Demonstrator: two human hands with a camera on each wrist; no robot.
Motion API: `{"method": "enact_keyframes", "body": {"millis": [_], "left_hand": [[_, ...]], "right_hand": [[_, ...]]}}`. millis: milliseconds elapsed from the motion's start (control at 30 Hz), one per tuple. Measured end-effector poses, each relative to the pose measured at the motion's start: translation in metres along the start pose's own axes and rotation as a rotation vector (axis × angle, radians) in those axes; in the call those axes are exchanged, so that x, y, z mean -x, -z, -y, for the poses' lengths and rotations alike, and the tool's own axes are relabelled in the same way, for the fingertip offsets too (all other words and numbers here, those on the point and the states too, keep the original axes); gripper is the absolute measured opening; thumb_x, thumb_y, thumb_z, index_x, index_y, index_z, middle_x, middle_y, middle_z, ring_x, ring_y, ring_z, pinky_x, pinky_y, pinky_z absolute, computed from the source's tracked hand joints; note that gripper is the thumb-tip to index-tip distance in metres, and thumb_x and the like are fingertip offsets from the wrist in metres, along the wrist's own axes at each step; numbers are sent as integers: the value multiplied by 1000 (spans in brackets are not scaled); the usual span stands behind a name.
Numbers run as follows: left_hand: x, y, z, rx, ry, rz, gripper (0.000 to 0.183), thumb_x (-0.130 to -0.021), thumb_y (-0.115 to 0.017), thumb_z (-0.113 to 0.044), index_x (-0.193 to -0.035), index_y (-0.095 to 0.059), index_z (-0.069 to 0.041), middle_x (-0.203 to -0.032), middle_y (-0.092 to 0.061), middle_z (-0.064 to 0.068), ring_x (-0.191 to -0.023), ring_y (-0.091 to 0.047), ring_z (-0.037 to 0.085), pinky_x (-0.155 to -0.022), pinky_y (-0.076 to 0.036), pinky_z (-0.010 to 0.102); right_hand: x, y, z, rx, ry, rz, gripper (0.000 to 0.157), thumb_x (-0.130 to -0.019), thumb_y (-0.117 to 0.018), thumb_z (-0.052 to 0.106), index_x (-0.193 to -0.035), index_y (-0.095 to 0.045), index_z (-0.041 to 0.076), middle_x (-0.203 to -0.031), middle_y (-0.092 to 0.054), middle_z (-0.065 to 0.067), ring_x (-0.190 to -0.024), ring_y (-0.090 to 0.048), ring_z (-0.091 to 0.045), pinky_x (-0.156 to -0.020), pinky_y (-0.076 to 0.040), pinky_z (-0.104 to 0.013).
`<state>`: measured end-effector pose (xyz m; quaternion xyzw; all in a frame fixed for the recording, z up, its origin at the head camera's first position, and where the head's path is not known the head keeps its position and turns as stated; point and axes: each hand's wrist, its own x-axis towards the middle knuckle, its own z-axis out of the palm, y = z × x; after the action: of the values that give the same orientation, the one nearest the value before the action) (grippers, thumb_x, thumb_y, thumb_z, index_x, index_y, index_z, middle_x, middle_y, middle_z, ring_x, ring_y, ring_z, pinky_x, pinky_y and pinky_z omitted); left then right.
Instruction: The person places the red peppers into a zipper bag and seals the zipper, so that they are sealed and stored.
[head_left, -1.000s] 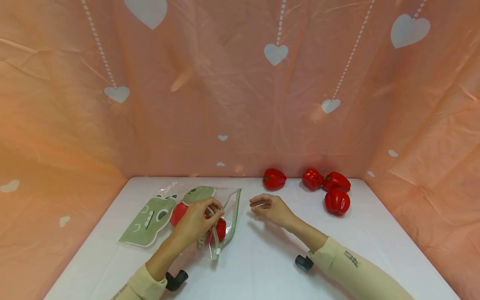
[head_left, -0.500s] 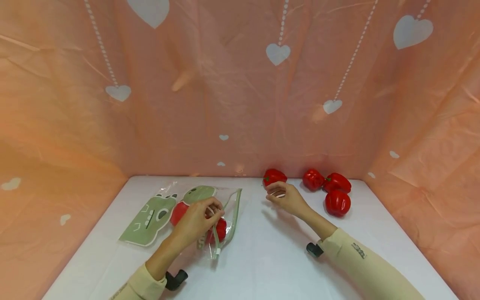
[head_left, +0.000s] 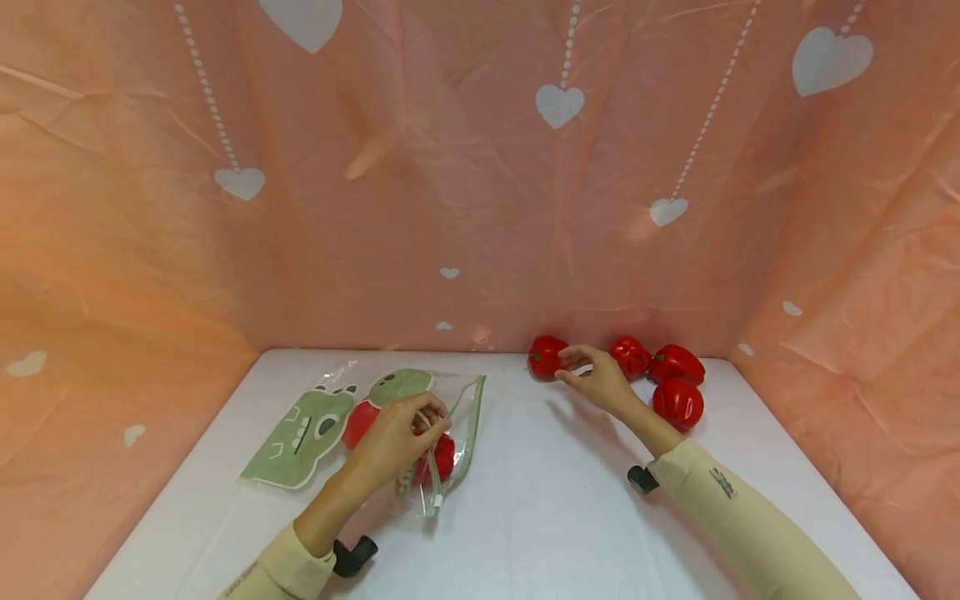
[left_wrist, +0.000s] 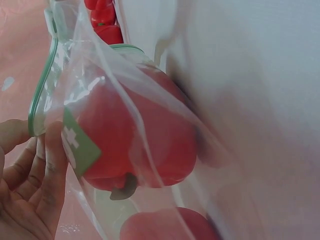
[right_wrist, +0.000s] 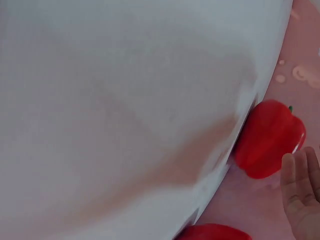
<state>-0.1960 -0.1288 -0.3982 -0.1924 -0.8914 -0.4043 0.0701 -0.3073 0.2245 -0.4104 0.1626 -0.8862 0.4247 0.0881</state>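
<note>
Free gap between bag (head_left: pixel 311 433) and leftmost pepper (head_left: pixel 544 359), backdrop (head_left: pixel 495 208) behind

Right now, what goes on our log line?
left hand: pinches edge of clear bag | inside bag: red pepper | right hand: beside loose pepper, contact unclear | farther right: three peppers

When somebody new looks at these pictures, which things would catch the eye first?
Probably the four loose red peppers at the back of the white table, right of centre, with the right hand beside the leftmost one. Next would be the clear bag with green prints at the left, its edge pinched by the left hand, a pepper inside.
</note>
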Motion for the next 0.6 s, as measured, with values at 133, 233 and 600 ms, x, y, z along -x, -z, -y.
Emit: {"method": "enact_keyframes", "body": {"millis": [133, 233, 600], "left_hand": [[0, 0, -1, 6, 19, 3, 10, -97, -81, -14, -103, -73, -14, -88, -70, -7, -81, -64, 10, -70, -57, 22], [0, 0, -2, 5, 23, 3, 10, -97, -81, -13, -103, -73, -13, -89, -70, -7, -81, -65, 10, -70, -57, 22], [0, -1, 0, -5, -9, -2, 9, -98, -80, -13, -103, -73, -12, -89, -70, -6, -81, -64, 11, -71, -57, 23]], "right_hand": [[-4, 2, -4, 36, -9, -2, 42, -96, -82, 12, -132, -67, -3, -130, -70, -23, -116, -66, -42, -98, -59, -53], [-8, 2, -8, 62, -6, 0, 44, -96, -81, 11, -134, -65, -3, -134, -67, -24, -122, -63, -44, -100, -57, -55], [-23, 0, -17, 57, -22, 34, 55, -96, -80, 6, -143, -55, -8, -143, -60, -30, -133, -56, -47, -110, -50, -59]]}}
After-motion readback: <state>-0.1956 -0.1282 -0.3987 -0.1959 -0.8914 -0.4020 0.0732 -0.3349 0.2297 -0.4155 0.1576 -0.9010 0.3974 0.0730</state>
